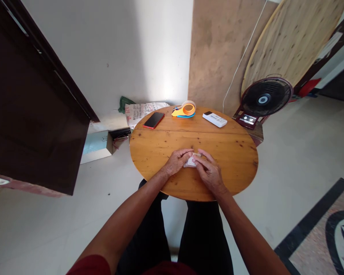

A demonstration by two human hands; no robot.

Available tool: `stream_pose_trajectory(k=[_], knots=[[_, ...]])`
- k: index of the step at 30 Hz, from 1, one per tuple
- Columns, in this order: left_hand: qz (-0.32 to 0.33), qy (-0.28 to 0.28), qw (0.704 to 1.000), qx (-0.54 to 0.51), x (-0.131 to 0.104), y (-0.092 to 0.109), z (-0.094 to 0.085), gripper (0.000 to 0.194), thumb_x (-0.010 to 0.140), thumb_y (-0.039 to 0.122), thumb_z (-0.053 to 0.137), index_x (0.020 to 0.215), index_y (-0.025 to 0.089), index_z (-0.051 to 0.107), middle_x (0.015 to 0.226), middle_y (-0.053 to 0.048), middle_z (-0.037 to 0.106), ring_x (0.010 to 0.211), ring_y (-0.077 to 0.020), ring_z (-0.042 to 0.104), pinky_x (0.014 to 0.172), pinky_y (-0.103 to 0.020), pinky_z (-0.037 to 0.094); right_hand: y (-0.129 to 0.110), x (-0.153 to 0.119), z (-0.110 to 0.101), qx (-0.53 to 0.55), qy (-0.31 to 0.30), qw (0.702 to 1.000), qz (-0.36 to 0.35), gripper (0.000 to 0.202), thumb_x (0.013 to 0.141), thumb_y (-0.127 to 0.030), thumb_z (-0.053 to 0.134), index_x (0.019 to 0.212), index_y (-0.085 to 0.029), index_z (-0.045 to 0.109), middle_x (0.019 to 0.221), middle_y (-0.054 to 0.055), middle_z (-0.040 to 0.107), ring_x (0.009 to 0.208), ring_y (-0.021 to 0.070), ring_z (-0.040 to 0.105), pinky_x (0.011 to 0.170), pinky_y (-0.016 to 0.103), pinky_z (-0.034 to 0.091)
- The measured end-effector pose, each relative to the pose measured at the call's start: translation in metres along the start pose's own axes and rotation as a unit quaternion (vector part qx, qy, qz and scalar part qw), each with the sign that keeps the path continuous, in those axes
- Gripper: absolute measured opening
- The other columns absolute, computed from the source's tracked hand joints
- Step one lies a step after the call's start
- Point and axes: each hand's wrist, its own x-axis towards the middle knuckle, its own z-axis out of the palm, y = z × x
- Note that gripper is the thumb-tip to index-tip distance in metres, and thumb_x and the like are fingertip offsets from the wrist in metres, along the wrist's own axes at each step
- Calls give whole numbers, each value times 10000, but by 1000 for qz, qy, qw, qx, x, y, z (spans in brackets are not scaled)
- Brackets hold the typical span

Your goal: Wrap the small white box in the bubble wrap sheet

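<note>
A small, whitish, flat packet (190,162) lies between my hands near the front of the round wooden table (149,152). My left hand (177,160) grips its left side, thumb on top. From the right, my right hand (210,170) closes on the same packet with thumb and fingers. What the packet is made of or contains is too small to make out, and the fingers cover part of it.
Along the table's back lie a red-edged phone (154,120), an orange and blue tape dispenser (185,110) and a white device with a dark end (215,119). A fan (263,99) stands behind on the right. A box (96,147) sits on the floor at left.
</note>
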Motion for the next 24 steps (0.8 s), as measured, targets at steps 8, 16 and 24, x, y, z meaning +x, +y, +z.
stream_pose_trajectory(k=[8,16,24], knots=[[-10,6,1000,-7,0,1,2,461,807,473,595,1079,106,658,1011,-100,682,860,-182,607,766,-277,467,0,2,-3,11,-17,1000,3,185,859,-213,544,956,-202,700,1278,129,562,1112,216,589,942,373,493],[-47,-4,996,-82,-1,-1,4,517,731,470,690,1099,112,636,950,-80,695,782,-153,612,720,-260,466,4,0,-2,28,-22,999,8,156,862,-217,541,927,-216,683,1335,116,507,1176,226,545,970,397,473],[-53,-1,993,-106,0,-5,5,552,666,413,759,1102,103,624,962,-86,691,792,-156,628,735,-260,478,2,-1,-1,57,-8,997,48,201,825,-243,582,1024,-218,591,1364,124,456,1226,252,494,950,423,489]])
